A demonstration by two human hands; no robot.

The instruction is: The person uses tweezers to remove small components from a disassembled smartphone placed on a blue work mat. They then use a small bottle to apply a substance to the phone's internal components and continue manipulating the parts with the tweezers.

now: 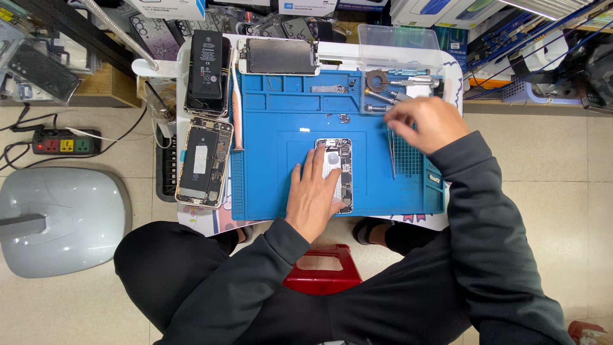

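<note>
Left hand [314,195] lies flat, pinning the opened silver phone chassis [338,174]; right hand [426,122], up-right of it, pinches thin metal tweezers [391,152], I think.

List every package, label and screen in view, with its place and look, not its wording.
Detached phone screen: top of the small table, dark glass in a white frame.
Battery label: black, on the battery top left.
White boxes: shelf behind the table, blue patches.
Left hand: rests on the opened phone.
</note>
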